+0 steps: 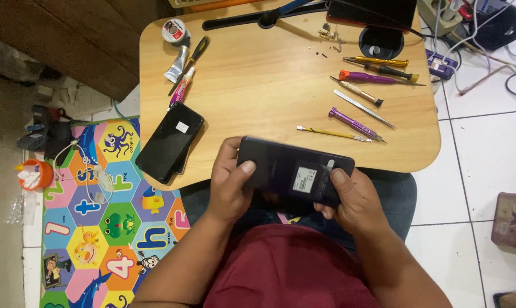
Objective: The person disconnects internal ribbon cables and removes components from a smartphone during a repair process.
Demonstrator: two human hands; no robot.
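Over the lap, just off the table (258,74) edge, the left hand (229,182) and right hand (352,197) clasp a dark phone (281,168) by its short ends, thumbs pressed on its back. It looks light, stiff, slick and probably fragile; the ends seem the safest hold.

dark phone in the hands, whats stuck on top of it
On the dark rectangular phone, a small white label sits right of centre. The left hand and the right hand grip its ends, thumbs on top, covering both ends; its underside is hidden.
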